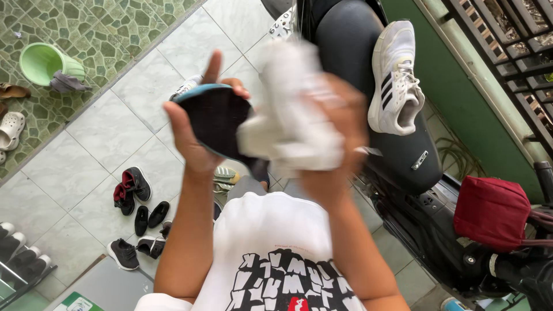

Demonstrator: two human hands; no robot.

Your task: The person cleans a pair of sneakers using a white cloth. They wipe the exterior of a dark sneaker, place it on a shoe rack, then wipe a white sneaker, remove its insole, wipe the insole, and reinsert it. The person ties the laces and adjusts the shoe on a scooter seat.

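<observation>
Fingers (227, 86) of the left hand (193, 135) are clamped around an insole (216, 118), thumb on the near edge and the index finger sticking up straight behind it. That insole is dark on the face turned to the camera, with a thin blue rim along its top edge, and it is held up at chest height, tilted, above the tiled floor (109, 126). Beside it, the right hand (337, 129) grips a white cloth (288, 124), fingers closed into the bunched fabric; the cloth is blurred and presses against the right end of the insole, covering that part. Both forearms rise from the bottom of the view, over a white shirt (271, 236) with black blocky print.

Behind the hands stands a black scooter (397, 161), and a white sneaker (394, 78) with dark side stripes lies on its seat, opening toward the camera. A red bag (489, 210) hangs near the scooter's front. On the floor to the left, several small dark shoes (138, 213) lie scattered in pairs, well apart from the hands. Farther off, on the green patterned paving, a green bucket (43, 60) lies tipped on its side with a grey rag (66, 82) just beside its mouth, and pale sandals (10, 129) sit at the left edge.
</observation>
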